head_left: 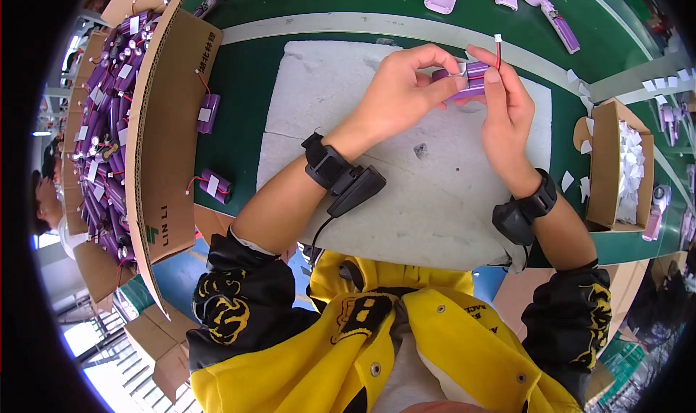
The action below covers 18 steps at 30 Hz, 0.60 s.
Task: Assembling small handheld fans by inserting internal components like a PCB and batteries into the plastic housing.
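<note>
Purple batt. pack (473, 91) held over far part of grey mat (348, 195), L hand (407, 87) pinching its L portion betw. thumb & fingers, R hand (511, 116) pinching R end nr. red lead (498, 53) w/ white plug (498, 39), carton (170, 138) at L.

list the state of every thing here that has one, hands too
left hand: closed on the held purple pack
right hand: closed on the same pack
held purple pack: its connector unplugged
large cardboard box: open, heaped with purple packs
small cardboard box: open, filled with white slips
pale mat: flat, dark-spotted
</note>
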Available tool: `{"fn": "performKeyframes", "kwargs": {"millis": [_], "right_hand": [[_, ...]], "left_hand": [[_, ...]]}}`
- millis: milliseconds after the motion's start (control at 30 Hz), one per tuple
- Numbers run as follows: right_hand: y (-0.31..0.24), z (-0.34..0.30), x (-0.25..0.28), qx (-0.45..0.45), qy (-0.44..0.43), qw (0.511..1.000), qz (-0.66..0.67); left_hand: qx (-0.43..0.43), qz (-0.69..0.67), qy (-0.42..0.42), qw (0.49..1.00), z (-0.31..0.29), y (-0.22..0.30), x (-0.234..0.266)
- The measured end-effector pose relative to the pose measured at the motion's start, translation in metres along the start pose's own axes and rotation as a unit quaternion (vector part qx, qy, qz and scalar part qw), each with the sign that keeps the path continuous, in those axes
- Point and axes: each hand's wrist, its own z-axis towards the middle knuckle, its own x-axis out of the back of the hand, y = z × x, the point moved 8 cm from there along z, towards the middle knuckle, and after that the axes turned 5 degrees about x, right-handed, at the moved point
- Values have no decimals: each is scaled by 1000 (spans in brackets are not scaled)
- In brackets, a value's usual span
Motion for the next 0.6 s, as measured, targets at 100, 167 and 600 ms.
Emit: {"fn": "performKeyframes", "kwargs": {"millis": [100, 167, 600], "right_hand": [[0, 0, 0, 15, 3, 1000, -6], [-1, 1, -1, 21, 9, 1000, -6], [-4, 0, -4, 31, 11, 999, 1]], "left_hand": [[8, -14, -5, 1000, 1, -2, 0], [11, -12, -7, 1000, 1, -3, 0], [-9, 8, -2, 1000, 0, -3, 1]]}}
